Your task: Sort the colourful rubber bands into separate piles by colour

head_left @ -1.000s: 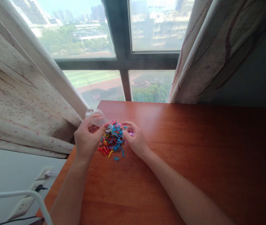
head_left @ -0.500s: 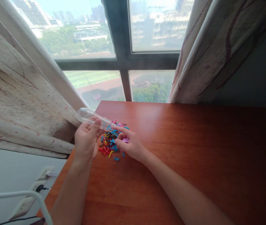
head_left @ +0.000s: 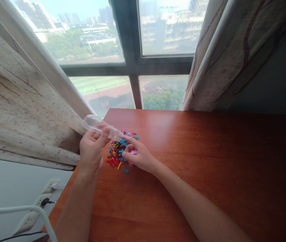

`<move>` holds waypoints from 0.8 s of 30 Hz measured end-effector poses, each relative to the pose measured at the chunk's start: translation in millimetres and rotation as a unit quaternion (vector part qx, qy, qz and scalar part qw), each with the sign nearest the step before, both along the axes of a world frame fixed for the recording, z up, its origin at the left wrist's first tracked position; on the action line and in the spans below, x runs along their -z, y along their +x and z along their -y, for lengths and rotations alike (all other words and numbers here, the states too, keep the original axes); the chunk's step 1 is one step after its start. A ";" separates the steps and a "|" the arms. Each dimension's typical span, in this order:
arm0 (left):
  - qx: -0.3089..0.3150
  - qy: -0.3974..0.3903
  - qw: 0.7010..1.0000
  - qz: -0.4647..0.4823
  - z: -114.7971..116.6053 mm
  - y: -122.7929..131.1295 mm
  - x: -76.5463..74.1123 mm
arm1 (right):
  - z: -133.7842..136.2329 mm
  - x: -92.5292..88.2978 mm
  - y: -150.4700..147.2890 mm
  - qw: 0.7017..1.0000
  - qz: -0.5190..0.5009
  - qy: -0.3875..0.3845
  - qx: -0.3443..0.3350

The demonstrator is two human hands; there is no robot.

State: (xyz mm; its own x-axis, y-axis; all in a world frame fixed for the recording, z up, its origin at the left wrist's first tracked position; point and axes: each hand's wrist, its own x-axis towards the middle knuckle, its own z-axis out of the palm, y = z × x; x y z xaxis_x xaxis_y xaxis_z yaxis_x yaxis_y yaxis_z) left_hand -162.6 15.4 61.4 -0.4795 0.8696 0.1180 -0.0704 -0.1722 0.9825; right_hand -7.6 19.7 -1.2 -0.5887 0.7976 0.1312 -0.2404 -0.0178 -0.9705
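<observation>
A clear plastic bottle-shaped container (head_left: 90, 123) lies tilted in my left hand (head_left: 95, 143), its mouth pointing down to the right over the pile. My left fingers and thumb are wrapped round its lower side. Below the mouth is a heap of small coloured rubber bands (head_left: 117, 148) in red, blue, black, yellow and pink. The index finger of my right hand (head_left: 143, 156) reaches to the container's mouth. Curled in the other fingers of that hand is a light purple cap-like piece (head_left: 133, 152), partly hidden. A single blue band (head_left: 126, 170) lies just in front of the heap.
The brown wooden table (head_left: 183, 188) stretches to the right. Behind it is a window (head_left: 134, 69), with a patterned curtain (head_left: 32, 84) close by my left hand and another curtain (head_left: 213, 67) at the right. Wall sockets (head_left: 40, 200) and a white tube (head_left: 14, 210) are at lower left.
The far end of the container has shifted slightly to the right, and its mouth is a little lower. My right hand has barely moved.
</observation>
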 end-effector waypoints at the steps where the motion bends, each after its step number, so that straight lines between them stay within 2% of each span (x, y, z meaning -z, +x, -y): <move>1: -0.009 0.005 1.000 -0.004 -0.1 -3.3 0.1 | -1.1 0.0 -0.1 1.000 -0.008 -0.015 0.008; 4: -0.032 0.017 0.999 -0.038 0.9 -10.9 1.0 | -4.2 0.1 -0.9 0.998 -0.010 -0.040 0.055; 9: -0.042 0.037 0.986 -0.157 5.3 -13.8 6.2 | -6.1 -2.0 -0.7 0.988 0.002 -0.031 0.153; 12: -0.049 0.015 0.976 -0.211 6.9 -13.4 10.0 | -5.1 -4.6 1.7 0.987 -0.018 -0.015 0.162; 14: -0.052 0.007 0.975 -0.214 7.3 -12.6 10.6 | -4.9 -5.6 3.2 0.987 -0.048 -0.008 0.155; 16: -0.050 0.022 0.984 -0.172 7.7 -10.9 8.6 | -6.0 -5.6 4.1 0.986 -0.075 -0.016 0.149; 19: -0.026 0.042 0.999 -0.020 9.0 -6.1 2.2 | -10.5 -5.3 4.9 0.982 -0.093 -0.043 0.159; 21: 0.008 0.031 0.997 0.064 10.8 -1.0 -1.5 | -14.3 -6.1 6.7 0.978 -0.085 -0.056 0.182; 24: 0.053 0.002 0.991 0.121 15.2 10.9 -2.2 | -17.2 -8.7 13.6 0.971 -0.053 -0.074 0.222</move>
